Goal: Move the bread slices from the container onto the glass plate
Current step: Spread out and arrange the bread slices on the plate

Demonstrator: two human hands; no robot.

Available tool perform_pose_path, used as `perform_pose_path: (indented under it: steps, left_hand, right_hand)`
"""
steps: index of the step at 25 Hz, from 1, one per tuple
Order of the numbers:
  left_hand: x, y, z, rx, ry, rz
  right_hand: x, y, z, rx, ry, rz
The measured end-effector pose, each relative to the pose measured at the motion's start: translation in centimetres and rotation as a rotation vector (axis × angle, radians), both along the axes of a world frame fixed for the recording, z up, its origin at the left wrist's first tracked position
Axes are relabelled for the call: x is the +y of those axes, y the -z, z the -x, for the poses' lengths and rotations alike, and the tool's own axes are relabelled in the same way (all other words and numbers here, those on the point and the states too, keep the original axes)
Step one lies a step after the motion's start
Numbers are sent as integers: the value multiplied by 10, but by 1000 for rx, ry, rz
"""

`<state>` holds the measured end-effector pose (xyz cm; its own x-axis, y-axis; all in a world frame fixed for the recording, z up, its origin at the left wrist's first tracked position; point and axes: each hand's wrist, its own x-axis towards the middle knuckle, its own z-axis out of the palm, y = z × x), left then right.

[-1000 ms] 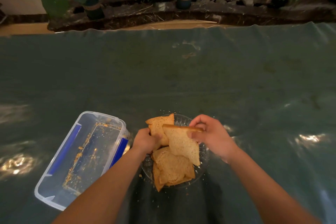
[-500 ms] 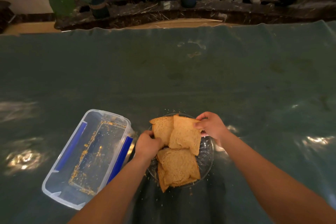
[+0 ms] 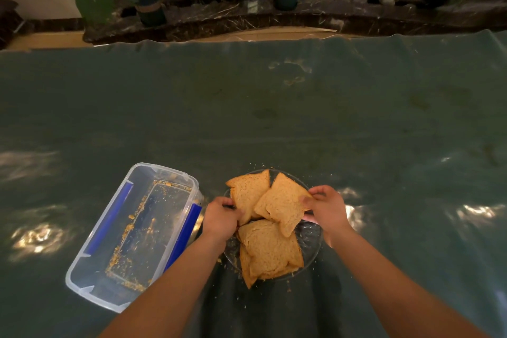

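Several brown bread slices lie piled on the glass plate (image 3: 311, 239) near the table's front. My right hand (image 3: 325, 207) pinches the right edge of the top slice (image 3: 282, 204), which lies flat over the others. My left hand (image 3: 220, 218) grips the left edge of the far-left slice (image 3: 248, 192) at the plate's rim. More slices (image 3: 270, 251) are stacked at the plate's near side. The clear plastic container (image 3: 175, 175) with blue side clips sits to the left of the plate and holds only crumbs.
A dark green cloth (image 3: 274, 107) covers the table, with crumbs scattered around the plate. Beyond the far edge runs a dark marble ledge (image 3: 329, 15) with potted plants (image 3: 149, 5).
My right hand has lowered the top slice from a raised, tilted pose until it lies flat on the pile. My left hand stayed on the far-left slice.
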<state>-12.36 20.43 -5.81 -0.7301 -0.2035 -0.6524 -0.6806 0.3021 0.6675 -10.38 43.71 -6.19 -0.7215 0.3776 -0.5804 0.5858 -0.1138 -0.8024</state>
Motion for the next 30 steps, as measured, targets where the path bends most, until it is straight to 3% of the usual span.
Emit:
perform_pose_path:
  steps: [5, 8, 12, 15, 18, 22, 30]
  left_hand:
    - [0, 2, -2, -4, -5, -44]
    - [0, -2, -5, 25, 41, -17]
    - [-2, -10, -17, 111, 158, 135]
    - [-5, -15, -32, 141, 255, 230]
    - [-6, -17, -45, 131, 348, 260]
    - [-5, -21, -49, 102, 369, 216]
    - [-3, -27, -52, 81, 246, 183]
  right_hand:
    - [-5, 8, -8, 16, 43, -33]
    - [-4, 6, -8, -2, -52, -90]
    - [0, -5, -14, -31, -314, -429]
    - [-1, -13, -31, 18, -310, -625]
    - [-8, -17, -55, 17, -298, -591]
    - [-24, -19, -73, -73, -519, -634]
    - [-45, -11, -70, -142, -584, -640]
